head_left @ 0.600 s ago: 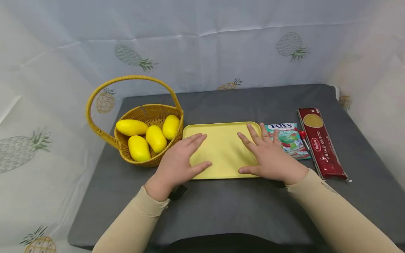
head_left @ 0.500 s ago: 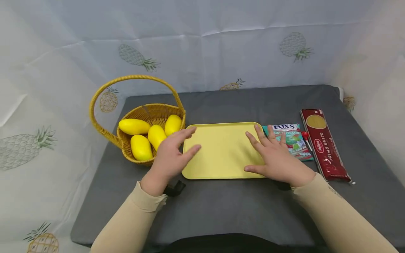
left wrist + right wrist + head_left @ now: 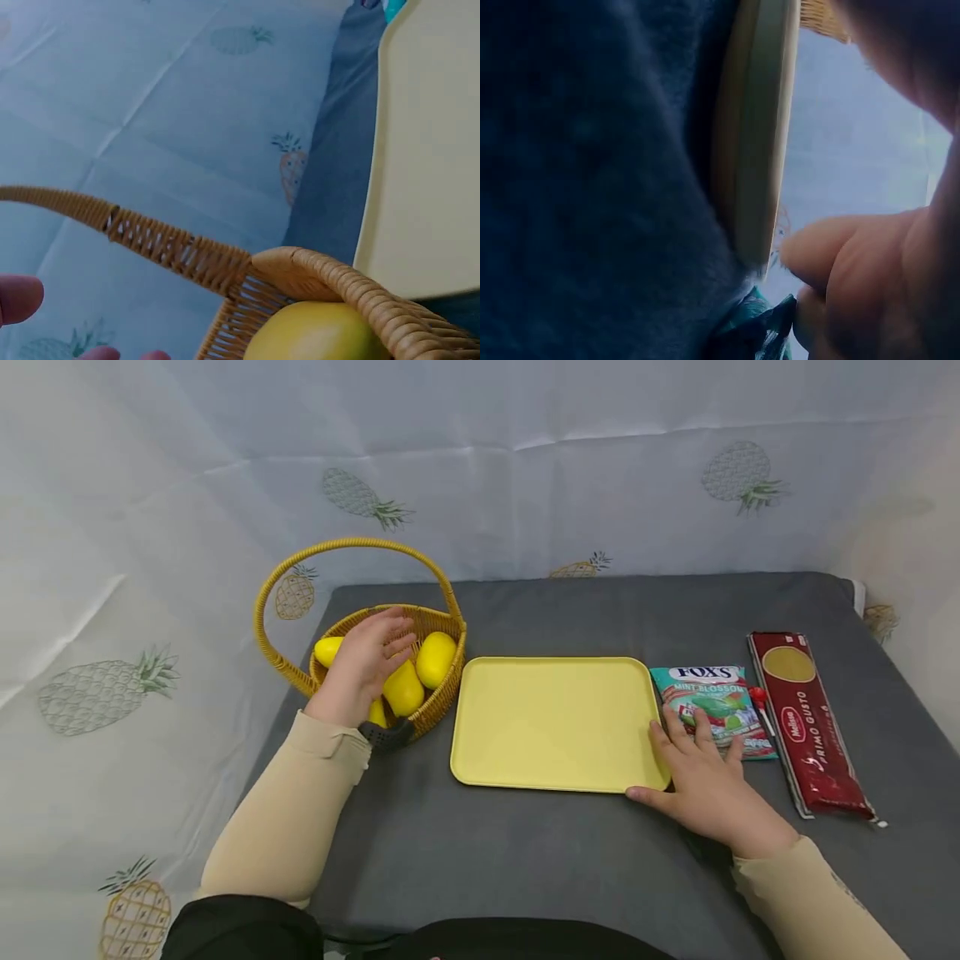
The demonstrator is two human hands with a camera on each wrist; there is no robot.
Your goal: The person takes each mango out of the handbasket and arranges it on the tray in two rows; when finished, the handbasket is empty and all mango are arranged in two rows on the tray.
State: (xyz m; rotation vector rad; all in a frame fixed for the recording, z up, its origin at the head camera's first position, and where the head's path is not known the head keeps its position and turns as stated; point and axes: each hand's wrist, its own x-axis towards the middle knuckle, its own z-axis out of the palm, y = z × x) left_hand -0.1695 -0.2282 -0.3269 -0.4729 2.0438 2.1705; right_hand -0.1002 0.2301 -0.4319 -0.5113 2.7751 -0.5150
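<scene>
Left hand (image 3: 362, 664) over the basket (image 3: 442, 706), fingers spread loose, holding nothing, just above the yellow mangoes (image 3: 436, 658). Mangoes right under and beside this hand, long way pointing up and away. Right hand (image 3: 705, 781) flat and open on the bench (image 3: 525, 860), touching the tray (image 3: 555, 722) corner and the candy bag (image 3: 712, 697). Far from the basket. Some mangoes hidden under the left hand. Touching one or not: cannot tell.

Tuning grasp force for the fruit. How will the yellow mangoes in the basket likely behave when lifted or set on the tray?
The mangoes look smooth and glossy, so probably a bit slippery in a grip. Their rounded oval shape suggests they may roll on the flat, low-rimmed tray. They lie packed together in the wicker basket under the left hand, so lifting one may shift its neighbours.
</scene>
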